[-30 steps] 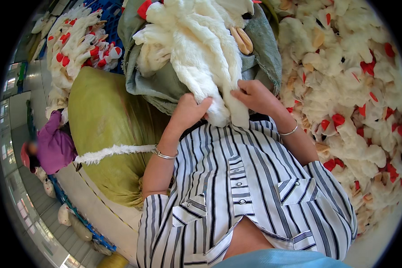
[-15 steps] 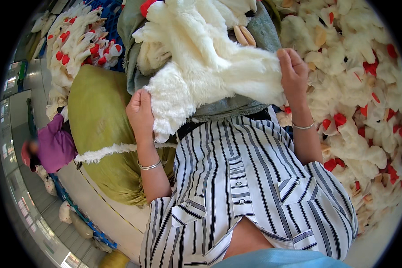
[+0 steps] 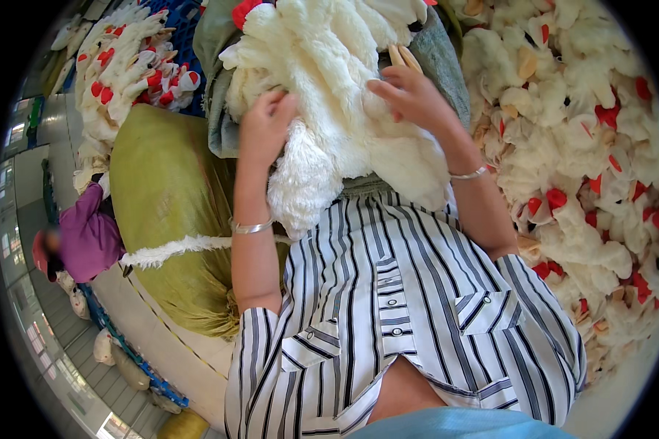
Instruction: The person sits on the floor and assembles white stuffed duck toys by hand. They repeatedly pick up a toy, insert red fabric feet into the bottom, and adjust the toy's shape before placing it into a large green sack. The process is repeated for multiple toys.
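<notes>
A white plush toy skin (image 3: 329, 95) of long-pile fur lies spread over my lap, its lower lobes hanging toward my striped shirt. Over its left part is my left hand (image 3: 266, 123), fingers loosely bent and apart, gripping no fur that I can see. My right hand (image 3: 416, 96) hovers above the right side with thumb and forefinger apart, beside two narrow tan ear pieces (image 3: 404, 58). A red piece (image 3: 244, 12) shows at the fur's upper left. Beneath it all is a grey-green woven sack (image 3: 441, 62).
A large heap of white plush skins (image 3: 571, 146) with red and tan parts fills my right side. A full olive sack (image 3: 170, 212) stands at my left, crossed by a white furry strip (image 3: 176, 251). Farther left are another plush pile (image 3: 124, 80) and a person in purple (image 3: 91, 234).
Both hands have let go of the stretched fur's lower ends and moved up and inward over it. The fur has sagged onto my lap.
</notes>
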The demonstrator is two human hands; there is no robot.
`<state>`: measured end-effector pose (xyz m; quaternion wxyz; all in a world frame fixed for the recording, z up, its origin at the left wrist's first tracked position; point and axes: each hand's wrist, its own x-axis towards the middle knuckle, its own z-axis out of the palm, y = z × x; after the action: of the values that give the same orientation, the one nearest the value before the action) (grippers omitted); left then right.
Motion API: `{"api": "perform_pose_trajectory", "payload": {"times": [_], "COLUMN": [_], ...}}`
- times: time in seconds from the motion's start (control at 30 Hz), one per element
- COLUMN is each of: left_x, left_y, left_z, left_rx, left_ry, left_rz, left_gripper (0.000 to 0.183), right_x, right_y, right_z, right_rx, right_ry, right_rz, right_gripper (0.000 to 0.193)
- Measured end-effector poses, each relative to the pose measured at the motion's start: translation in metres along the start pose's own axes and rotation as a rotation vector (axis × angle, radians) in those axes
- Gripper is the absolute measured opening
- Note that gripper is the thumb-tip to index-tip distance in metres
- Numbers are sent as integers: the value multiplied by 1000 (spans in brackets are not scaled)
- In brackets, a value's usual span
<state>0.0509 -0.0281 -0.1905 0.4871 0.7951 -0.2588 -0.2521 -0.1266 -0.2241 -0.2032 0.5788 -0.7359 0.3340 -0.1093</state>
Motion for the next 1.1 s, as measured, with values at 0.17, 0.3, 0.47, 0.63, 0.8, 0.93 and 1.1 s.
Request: {"api": "perform_pose_trajectory", "payload": {"times": [0.17,0.3,0.47,0.63,0.8,0.93,1.1], "left_x": [7,-14,-30,-45,-13,42,82], "left_y": [-2,-3,5,56,57,8,-2], "left_z": [39,-24,-20,23,-2,-36,-27], "left_rx": [123,-110,-272,-202,-80,79,486], "left_ry": [-151,-98,-318,-818,-1034,-446,-33], "left_rz": [118,-74,199,409,109,161,468], "left_gripper": [29,27,26,21,16,31,59], "right_x": [-7,-24,-21,-11,-41,-48,-78], "right_y": [3,1,-1,20,-27,-25,-9], "right_z": [8,-48,-72,-22,-56,-232,-378], "right_rx": [160,139,-48,142,-347,-326,599], "right_ry": [-111,92,-193,-356,-541,-173,422], "right_rz": [106,-138,55,-44,-38,-38,-679], "right_gripper": [36,35,37,43,38,35,33]}}
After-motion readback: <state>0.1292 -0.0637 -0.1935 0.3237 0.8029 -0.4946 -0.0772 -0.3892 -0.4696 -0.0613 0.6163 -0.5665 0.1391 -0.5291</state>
